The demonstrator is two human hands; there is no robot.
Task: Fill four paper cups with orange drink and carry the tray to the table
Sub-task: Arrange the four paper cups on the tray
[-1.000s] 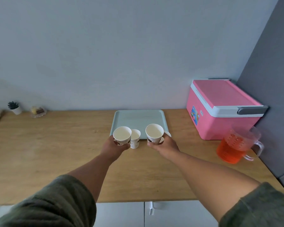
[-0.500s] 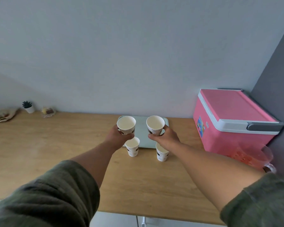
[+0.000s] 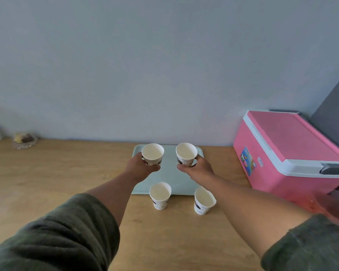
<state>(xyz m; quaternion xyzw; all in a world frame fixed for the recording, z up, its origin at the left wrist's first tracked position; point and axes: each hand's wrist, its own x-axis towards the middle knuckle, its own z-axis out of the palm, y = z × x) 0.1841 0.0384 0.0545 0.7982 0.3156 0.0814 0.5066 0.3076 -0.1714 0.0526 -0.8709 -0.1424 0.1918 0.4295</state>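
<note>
Left hand: the left hand (image 3: 140,167) grips an empty paper cup, the left held cup (image 3: 152,154), upright, over the far-left part of the tray (image 3: 169,173).
Right hand: the right hand (image 3: 198,167) grips the right held cup (image 3: 186,154), also empty and upright, over the far-right part of the tray.
Tray: pale green, flat on the bench (image 3: 57,182) near its back edge, just left of the pink cooler (image 3: 290,151).
Waiting cups: the near-left cup (image 3: 160,195) and the near-right cup (image 3: 204,200) stand on the bench just in front of the tray's near edge, the right one partly behind the forearm.
Orange drink: only a blurred orange-tinted jug (image 3: 325,204) shows at the right edge of the bench, beside the cooler; its level cannot be read.
Step in hand: judged to be setting the two held cups down on the far half of the tray.
Doing it well: lower both straight down, well apart and clear of the rim, leaving the near half free for the other two; let go only once each base sits flat, since empty paper cups tip easily.
Change since half a second ago: both held cups have moved further over the tray towards its far corners, and the two standing cups are now fully uncovered.
</note>
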